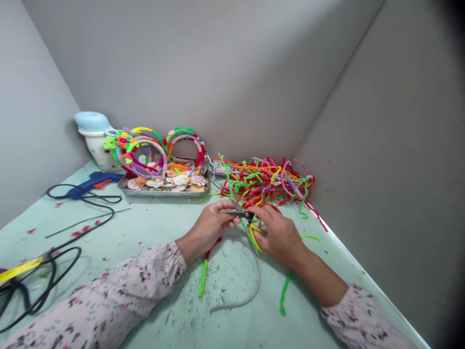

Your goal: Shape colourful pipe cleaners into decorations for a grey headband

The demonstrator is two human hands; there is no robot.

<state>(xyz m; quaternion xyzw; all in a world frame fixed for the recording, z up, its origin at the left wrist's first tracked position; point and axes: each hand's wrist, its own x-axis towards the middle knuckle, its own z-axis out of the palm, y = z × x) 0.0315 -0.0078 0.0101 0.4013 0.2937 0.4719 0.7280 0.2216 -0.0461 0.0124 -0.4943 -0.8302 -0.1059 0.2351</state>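
Note:
My right hand (279, 232) is closed around the yellow handles of a pair of scissors (257, 235), whose dark blades point left. My left hand (210, 223) is closed in a pinch right at the blades. What lies between its fingertips I cannot make out. A thin green pipe cleaner (244, 229) crosses by the scissors between both hands. Below them a grey headband (258, 278) lies curved on the table. At its upper end, beside my left wrist, is a red and green pipe cleaner (204, 271). Another green pipe cleaner (285, 293) lies under my right forearm.
A metal tray (163, 193) holds shells and finished-looking colourful headbands (145, 145). To its right is a heap of pipe cleaners (265, 179). A blue glue gun (90, 184) with black cable (105, 218) lies left, near a blue-lidded white container (96, 140). Grey walls enclose the table.

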